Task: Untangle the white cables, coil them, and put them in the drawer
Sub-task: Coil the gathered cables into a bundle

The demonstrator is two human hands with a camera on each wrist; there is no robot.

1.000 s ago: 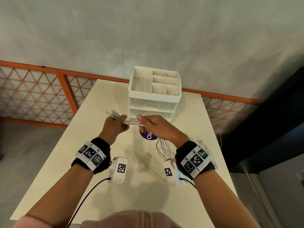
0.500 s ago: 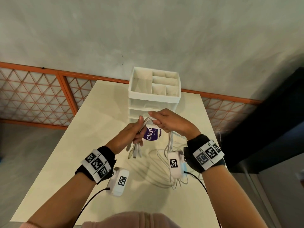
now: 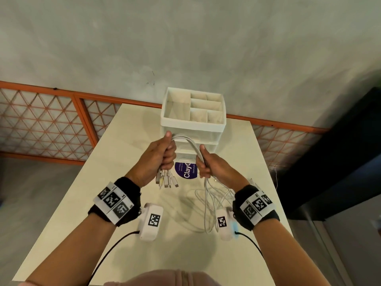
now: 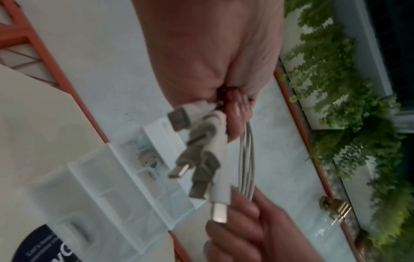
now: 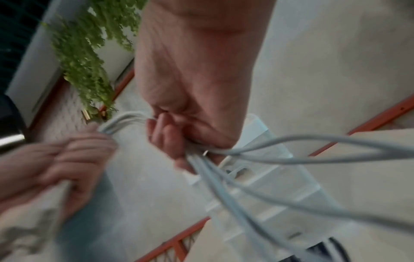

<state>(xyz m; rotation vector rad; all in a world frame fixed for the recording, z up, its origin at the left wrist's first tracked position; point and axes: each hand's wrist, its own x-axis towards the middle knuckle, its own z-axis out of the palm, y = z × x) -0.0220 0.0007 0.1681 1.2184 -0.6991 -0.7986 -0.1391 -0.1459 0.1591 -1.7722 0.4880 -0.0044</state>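
Several white cables (image 3: 188, 141) arch between my two hands above the table. My left hand (image 3: 159, 159) grips the bundle in a fist, and the plug ends (image 3: 167, 180) hang below it; the same plugs (image 4: 201, 159) show close up in the left wrist view. My right hand (image 3: 208, 165) grips the same bundle a short way along. Behind it the loose cable lengths (image 3: 210, 205) trail down onto the table, seen as blurred strands (image 5: 257, 180) in the right wrist view. The white drawer unit (image 3: 192, 124) stands just beyond my hands, drawers closed.
A round purple sticker (image 3: 186, 171) lies on the cream table (image 3: 123, 172) in front of the drawer unit. The unit's top tray (image 3: 193, 109) has open compartments. An orange lattice railing (image 3: 41, 124) runs behind the table; a dark panel (image 3: 340, 151) stands right.
Both hands turned from a flat side-by-side hold to upright fists, bending the bundle into an arch. The plug ends swung from pointing left to hanging under my left hand.
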